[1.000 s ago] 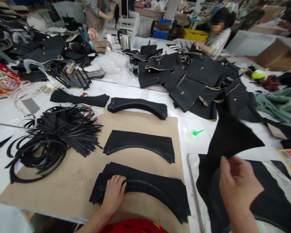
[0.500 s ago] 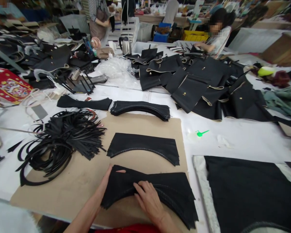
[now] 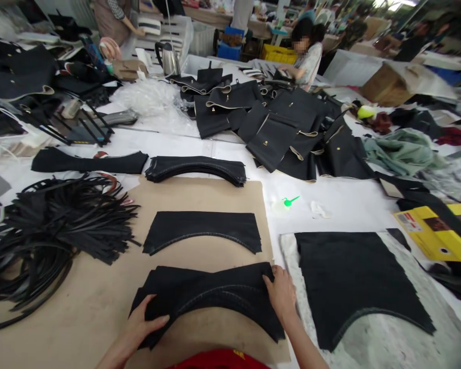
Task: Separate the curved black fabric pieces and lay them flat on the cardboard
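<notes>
Curved-edged black fabric pieces point(image 3: 211, 279) lie overlapping on brown board in front of me, slightly fanned. My left hand point(image 3: 140, 323) rests on their left end, thumb and forefinger spread apart over the cloth. At the upper right corner, my right hand point(image 3: 282, 294) pinches the edge of the top piece, thumb on its face; the fingertips behind are partly hidden. Just beyond lies another flat black piece point(image 3: 203, 223) with a stitched arched edge. A thicker pile of similar black pieces point(image 3: 195, 165) sits further back.
Black strips point(image 3: 72, 220) are bundled at left. To the right, a large black panel point(image 3: 353, 271) lies on a pale slab point(image 3: 384, 343). Black leather-like panels point(image 3: 276, 138) are heaped behind. A yellow box point(image 3: 438, 233) stands far right. A person point(image 3: 307, 61) works across the table.
My right hand has gone from the middle of the arched edge to the right corner. My left hand has shifted down along the left end. The view has swung right.
</notes>
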The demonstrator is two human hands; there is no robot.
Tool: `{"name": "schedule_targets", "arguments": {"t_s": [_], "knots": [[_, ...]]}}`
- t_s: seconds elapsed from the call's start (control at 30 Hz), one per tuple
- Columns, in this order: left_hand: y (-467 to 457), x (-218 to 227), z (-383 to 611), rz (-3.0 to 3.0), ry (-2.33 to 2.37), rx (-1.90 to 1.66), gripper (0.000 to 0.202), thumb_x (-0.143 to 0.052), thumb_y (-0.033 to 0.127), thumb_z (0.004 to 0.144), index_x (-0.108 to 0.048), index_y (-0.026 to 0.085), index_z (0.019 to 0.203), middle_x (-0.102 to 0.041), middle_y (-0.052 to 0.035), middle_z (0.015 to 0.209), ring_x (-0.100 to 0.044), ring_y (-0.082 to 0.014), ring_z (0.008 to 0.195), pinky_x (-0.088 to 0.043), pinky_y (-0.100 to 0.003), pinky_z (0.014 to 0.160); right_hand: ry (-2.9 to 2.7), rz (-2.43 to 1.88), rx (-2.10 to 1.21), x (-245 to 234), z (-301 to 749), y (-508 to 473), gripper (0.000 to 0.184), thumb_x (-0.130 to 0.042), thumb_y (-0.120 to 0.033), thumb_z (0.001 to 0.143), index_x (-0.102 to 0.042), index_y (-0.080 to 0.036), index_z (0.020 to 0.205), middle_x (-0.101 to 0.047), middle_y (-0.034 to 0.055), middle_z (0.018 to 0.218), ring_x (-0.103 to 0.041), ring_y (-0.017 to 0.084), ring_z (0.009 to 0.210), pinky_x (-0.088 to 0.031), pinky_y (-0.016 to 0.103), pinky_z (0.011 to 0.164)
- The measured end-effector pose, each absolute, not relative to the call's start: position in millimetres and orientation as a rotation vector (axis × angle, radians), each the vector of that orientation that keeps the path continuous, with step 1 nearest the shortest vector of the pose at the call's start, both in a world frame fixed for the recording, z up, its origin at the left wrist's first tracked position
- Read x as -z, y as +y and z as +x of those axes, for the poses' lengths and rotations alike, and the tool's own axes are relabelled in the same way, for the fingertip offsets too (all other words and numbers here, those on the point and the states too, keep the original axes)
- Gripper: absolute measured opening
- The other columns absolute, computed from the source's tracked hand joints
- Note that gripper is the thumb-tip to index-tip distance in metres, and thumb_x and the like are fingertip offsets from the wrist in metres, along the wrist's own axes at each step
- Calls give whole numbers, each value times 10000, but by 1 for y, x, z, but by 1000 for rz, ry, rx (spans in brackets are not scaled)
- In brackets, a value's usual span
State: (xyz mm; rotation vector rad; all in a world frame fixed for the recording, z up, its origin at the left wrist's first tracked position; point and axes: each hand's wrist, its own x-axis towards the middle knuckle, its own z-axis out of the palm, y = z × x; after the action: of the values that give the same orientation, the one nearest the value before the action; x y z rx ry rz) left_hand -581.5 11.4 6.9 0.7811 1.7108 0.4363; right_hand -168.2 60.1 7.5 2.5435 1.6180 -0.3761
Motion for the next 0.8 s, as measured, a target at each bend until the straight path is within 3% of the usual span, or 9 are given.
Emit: {"name": "schedule_targets", "arguments": {"t_s": [0.17,0.3,0.4,0.53,0.63,0.7,0.8], "knots": [[2,-2,-580,773,1805,-561,491,-714,428,510,-670,165,921,-728,-104,963,-631,-353,1016,-492,-442,944,1596,2532,559,0,-162,69,274,-467,-341,804,-574,-191,1006,-648,98,975,-610,273,943,-457,374,750],[10,-2,-580,680,1965,-695,467,-693,352,542,-684,124,950,-690,-154,1080,-568,-368,1135,-385,-482,1057,1673,2572,640,13,-146,73,313,-411,-477,760,-578,-230,859,-640,140,1011,-597,353,968,-468,471,739],[27,-10,-586,675,1942,-790,447,-726,318,524,-702,120,924,-682,-166,1071,-549,-385,1144,-347,-506,1075,1578,2743,888,18,-135,77,344,-458,-581,712,-564,-278,836,-679,113,896,-627,372,873,-470,515,738],[65,-31,-601,734,1632,-837,371,-742,350,590,-708,156,904,-724,-90,932,-624,-344,999,-460,-477,955,1583,2891,1059,-6,-135,91,431,-516,-599,664,-619,-276,931,-668,86,777,-632,351,768,-470,489,681],[103,-37,-616,706,1506,-827,441,-772,404,582,-692,142,927,-734,-60,840,-669,-291,809,-534,-422,800,1724,2892,1254,-30,-149,115,471,-549,-570,658,-652,-222,958,-635,55,725,-612,286,721,-473,416,659],[130,-33,-624,706,1531,-824,503,-800,425,545,-685,137,940,-737,-61,844,-672,-278,769,-545,-405,762,1841,2825,1398,-39,-160,135,424,-542,-555,679,-657,-192,866,-599,28,661,-575,231,652,-455,353,602],[163,-20,-633,746,1546,-814,540,-814,447,512,-685,126,927,-739,-73,847,-671,-277,777,-545,-400,768,1941,2774,1346,-35,-172,164,381,-509,-562,708,-571,-191,645,-505,-11,546,-481,171,555,-378,301,524]]}}
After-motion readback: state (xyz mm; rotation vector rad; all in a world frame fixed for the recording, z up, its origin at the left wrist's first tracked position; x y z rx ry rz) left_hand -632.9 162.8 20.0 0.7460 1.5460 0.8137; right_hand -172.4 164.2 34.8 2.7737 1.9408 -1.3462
